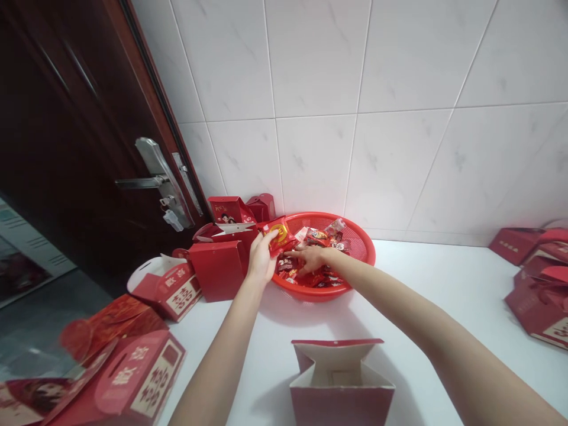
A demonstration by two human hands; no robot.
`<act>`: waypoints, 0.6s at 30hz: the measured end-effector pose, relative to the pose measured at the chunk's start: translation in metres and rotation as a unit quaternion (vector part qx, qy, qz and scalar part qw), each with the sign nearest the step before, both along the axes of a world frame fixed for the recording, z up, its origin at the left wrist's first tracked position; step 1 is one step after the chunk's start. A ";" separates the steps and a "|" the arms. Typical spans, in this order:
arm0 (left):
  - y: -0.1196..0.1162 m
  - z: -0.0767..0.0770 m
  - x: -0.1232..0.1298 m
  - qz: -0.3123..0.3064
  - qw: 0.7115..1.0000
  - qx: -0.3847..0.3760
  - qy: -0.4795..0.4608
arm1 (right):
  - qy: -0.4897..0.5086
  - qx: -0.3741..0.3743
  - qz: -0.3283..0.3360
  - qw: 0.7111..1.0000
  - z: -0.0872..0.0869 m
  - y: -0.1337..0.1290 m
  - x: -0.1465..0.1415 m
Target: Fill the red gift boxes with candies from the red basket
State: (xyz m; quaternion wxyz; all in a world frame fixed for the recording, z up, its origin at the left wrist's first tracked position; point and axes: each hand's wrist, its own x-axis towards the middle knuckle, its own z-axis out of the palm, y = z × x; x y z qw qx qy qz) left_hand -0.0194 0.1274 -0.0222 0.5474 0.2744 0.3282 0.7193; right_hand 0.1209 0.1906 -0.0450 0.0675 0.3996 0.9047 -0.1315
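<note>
Left hand (262, 257) grips shiny red-and-gold wrapped packet (281, 235) at left rim of round red plastic basket (366, 248). Right hand (311, 258) among small wrapped sweets (317, 237) inside, grip unclear; nearer the open dark-red cardboard box (341, 407) below

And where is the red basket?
The red basket sits just right of centre in the head view, by the tiled wall, with the right hand inside.

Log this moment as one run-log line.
left hand: holding red-and-gold packet | right hand: among wrapped sweets in red basket | open box: upright on white table
</note>
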 end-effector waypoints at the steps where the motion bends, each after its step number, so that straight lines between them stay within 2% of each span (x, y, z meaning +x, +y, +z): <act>1: 0.001 0.000 0.000 -0.001 1.000 0.000 0.001 | -0.003 -0.024 -0.001 1.000 -0.001 0.001 0.001; 4: 0.001 0.000 -0.001 -0.001 1.000 -0.008 0.003 | 0.013 -0.079 -0.008 0.997 -0.002 0.005 0.002; 12: 0.001 -0.002 -0.001 -0.023 1.000 0.014 -0.001 | 0.159 -0.092 -0.017 0.983 0.001 0.012 0.008; 18: 0.005 -0.005 -0.003 -0.022 0.999 0.026 0.007 | 0.236 -0.205 -0.070 0.947 0.011 0.010 0.015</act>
